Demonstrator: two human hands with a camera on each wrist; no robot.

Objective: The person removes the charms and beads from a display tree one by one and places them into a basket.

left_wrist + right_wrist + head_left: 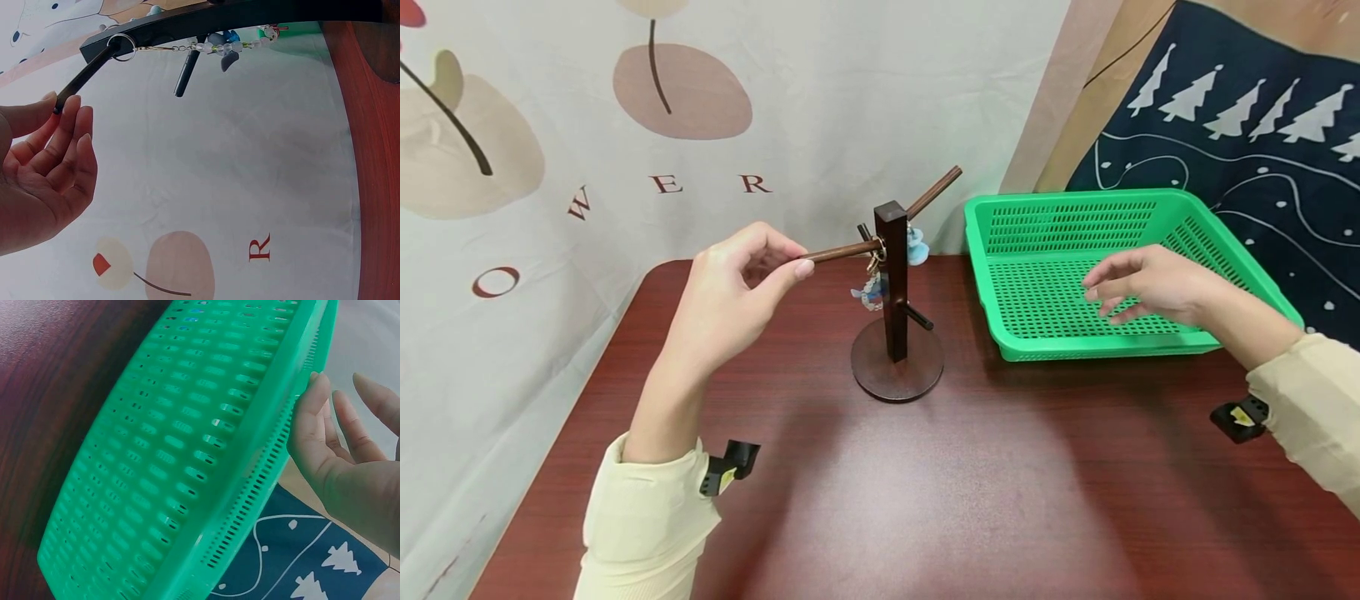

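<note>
A dark wooden stand [896, 329] with several slanted pegs rises from a round base. My left hand [722, 304] pinches the outer end of its left peg [842, 252] between thumb and fingers. Around that peg, close to the post, hangs a keychain [870, 292] with a metal ring, clear beads and a bluish charm; the left wrist view shows its beaded strand [219, 47] hanging down along the post. Another light-blue charm [917, 248] shows behind the post. Over the green basket [1105, 344] hovers my right hand [1165, 283], fingers loosely bent with nothing in them.
The basket stands to the right of the stand on the reddish-brown table [955, 500]. Behind the table hangs a pale printed cloth [865, 100], with a dark blue tree-patterned cloth [1217, 175] at the right.
</note>
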